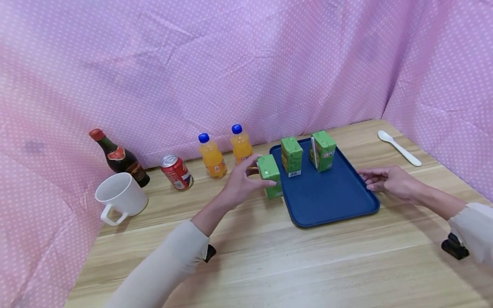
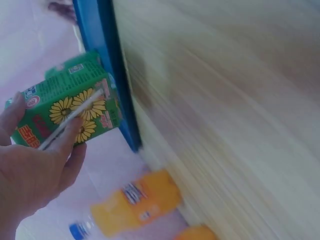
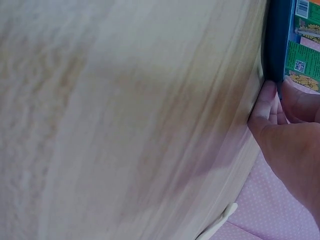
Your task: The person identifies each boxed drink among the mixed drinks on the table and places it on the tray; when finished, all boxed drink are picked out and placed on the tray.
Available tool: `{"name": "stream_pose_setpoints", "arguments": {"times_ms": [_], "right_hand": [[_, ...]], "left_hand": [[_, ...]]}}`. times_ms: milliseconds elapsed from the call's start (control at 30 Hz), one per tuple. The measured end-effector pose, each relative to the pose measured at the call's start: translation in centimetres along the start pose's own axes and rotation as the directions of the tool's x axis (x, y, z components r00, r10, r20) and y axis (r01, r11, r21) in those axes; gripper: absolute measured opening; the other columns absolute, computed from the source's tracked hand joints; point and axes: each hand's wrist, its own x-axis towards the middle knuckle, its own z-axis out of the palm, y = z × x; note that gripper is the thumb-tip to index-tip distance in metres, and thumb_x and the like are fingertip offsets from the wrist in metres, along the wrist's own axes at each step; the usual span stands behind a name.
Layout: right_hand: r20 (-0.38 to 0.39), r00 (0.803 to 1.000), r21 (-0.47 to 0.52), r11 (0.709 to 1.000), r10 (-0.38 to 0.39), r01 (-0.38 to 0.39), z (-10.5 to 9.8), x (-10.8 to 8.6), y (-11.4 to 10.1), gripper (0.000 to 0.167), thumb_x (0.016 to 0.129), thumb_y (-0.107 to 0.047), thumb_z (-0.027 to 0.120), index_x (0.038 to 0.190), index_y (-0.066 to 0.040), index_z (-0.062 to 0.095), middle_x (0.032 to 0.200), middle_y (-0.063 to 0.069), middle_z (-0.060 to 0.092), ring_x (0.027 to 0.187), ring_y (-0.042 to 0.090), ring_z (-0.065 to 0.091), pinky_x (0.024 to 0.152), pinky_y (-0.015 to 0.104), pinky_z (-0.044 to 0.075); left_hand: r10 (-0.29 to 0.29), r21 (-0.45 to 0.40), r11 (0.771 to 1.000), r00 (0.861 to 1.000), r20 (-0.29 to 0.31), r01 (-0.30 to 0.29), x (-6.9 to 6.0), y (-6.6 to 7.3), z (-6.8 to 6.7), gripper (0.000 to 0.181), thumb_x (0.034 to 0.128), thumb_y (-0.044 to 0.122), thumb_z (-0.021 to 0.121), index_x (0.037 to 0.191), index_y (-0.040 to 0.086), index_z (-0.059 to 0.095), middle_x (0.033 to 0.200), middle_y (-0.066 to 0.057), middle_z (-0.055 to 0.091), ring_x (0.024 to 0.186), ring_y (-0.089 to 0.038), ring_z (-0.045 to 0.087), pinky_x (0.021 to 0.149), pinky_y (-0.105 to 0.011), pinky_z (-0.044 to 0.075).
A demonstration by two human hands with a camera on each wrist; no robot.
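Observation:
My left hand [image 1: 242, 183] grips a green drink carton [image 1: 271, 167] by its sides, at the left edge of a dark blue tray [image 1: 327, 201]. Yellow flowers and a white straw mark the carton's side [image 2: 80, 112] in the left wrist view. Whether its base touches anything is hard to tell. Two more green cartons stand upright on the tray: one near its left side [image 1: 291, 156] and another at the back [image 1: 322, 150]. At the tray's right rim, my right hand [image 1: 393, 182] pinches the edge between thumb and fingers [image 3: 265, 102].
Two orange drink bottles [image 1: 213, 158] with blue caps stand left of the tray. Further left are a red can [image 1: 177, 172], a white mug [image 1: 122, 194] and a dark bottle [image 1: 121, 158]. A white spoon [image 1: 399, 148] lies at the right. Pink dotted cloth [image 1: 231, 64] surrounds the table.

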Motion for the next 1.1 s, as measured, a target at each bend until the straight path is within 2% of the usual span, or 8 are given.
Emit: {"name": "stream_pose_setpoints", "arguments": {"times_ms": [33,200,300,367,633,767,967,1100], "right_hand": [[0.001,1.0,-0.002,1.0,0.0,0.0,0.0,0.0,0.0,0.053,0.086,0.015,0.058,0.136,0.017,0.038,0.12,0.028,0.056,0.091,0.0,0.058,0.077,0.022,0.054],[0.002,1.0,0.007,1.0,-0.009,0.009,-0.1,0.1,0.1,0.054,0.086,0.016,0.058,0.136,0.018,0.038,0.12,0.027,0.057,0.091,-0.001,0.058,0.077,0.021,0.054],[0.0,1.0,-0.007,1.0,-0.022,0.022,0.0,0.1,0.2,0.054,0.085,0.015,0.059,0.135,0.017,0.039,0.119,0.028,0.058,0.091,-0.001,0.058,0.077,0.021,0.054],[-0.001,1.0,-0.014,1.0,-0.027,0.027,0.0,0.1,0.2,0.054,0.085,0.015,0.059,0.135,0.017,0.04,0.119,0.028,0.058,0.091,-0.001,0.058,0.077,0.021,0.054],[0.003,1.0,0.009,1.0,-0.006,0.005,0.0,0.0,0.1,0.055,0.086,0.014,0.059,0.136,0.017,0.038,0.119,0.025,0.058,0.091,0.0,0.058,0.077,0.022,0.054],[0.007,1.0,0.023,1.0,0.002,-0.003,0.0,0.0,0.1,0.055,0.086,0.015,0.058,0.137,0.017,0.037,0.12,0.026,0.057,0.091,0.0,0.058,0.077,0.022,0.054],[0.006,1.0,0.031,1.0,0.003,-0.003,0.0,-0.1,0.2,0.055,0.086,0.015,0.058,0.137,0.017,0.037,0.118,0.022,0.058,0.091,0.0,0.058,0.077,0.022,0.054],[0.004,1.0,0.026,1.0,-0.003,0.003,-0.1,0.0,0.2,0.055,0.086,0.014,0.059,0.137,0.017,0.037,0.118,0.022,0.058,0.091,0.0,0.058,0.077,0.022,0.054]], "left_hand": [[0.0,-0.003,1.0,1.0,-0.003,0.0,0.3,-0.2,0.4,0.058,0.0772,0.02,0.082,0.129,0.023,0.055,0.115,0.0,0.058,0.112,-0.021,0.056,0.097,-0.039,0.047],[0.01,-0.003,1.0,1.0,0.011,-0.01,0.8,0.7,2.3,0.06,0.0757,0.019,0.083,0.129,0.023,0.055,0.114,0.0,0.059,0.112,-0.022,0.057,0.097,-0.041,0.047],[0.022,0.016,1.0,0.999,0.024,-0.022,1.2,1.1,3.4,0.056,0.076,0.021,0.083,0.125,0.024,0.056,0.112,0.002,0.06,0.111,-0.019,0.056,0.097,-0.038,0.047],[0.007,0.034,0.999,0.999,0.032,-0.008,1.4,1.2,4.1,0.056,0.0762,0.023,0.083,0.125,0.026,0.056,0.111,0.005,0.059,0.11,-0.017,0.056,0.095,-0.035,0.048],[-0.059,0.067,0.996,0.997,0.043,0.056,1.9,1.0,6.5,0.065,0.0747,0.029,0.084,0.131,0.024,0.053,0.118,0.008,0.058,0.109,-0.014,0.054,0.095,-0.038,0.049],[-0.072,0.089,0.994,0.996,0.051,0.067,1.8,0.8,7.2,0.064,0.0747,0.029,0.084,0.131,0.024,0.052,0.117,0.008,0.058,0.107,-0.012,0.054,0.095,-0.037,0.049],[-0.023,0.069,0.997,0.998,0.06,0.019,1.9,0.8,7.7,0.059,0.0748,0.025,0.084,0.126,0.022,0.055,0.112,0.007,0.06,0.101,-0.012,0.055,0.092,-0.038,0.051],[-0.027,0.079,0.997,0.998,0.057,0.022,2.0,0.9,7.8,0.06,0.075,0.026,0.084,0.127,0.021,0.054,0.113,0.007,0.059,0.101,-0.011,0.056,0.092,-0.038,0.051]]}}
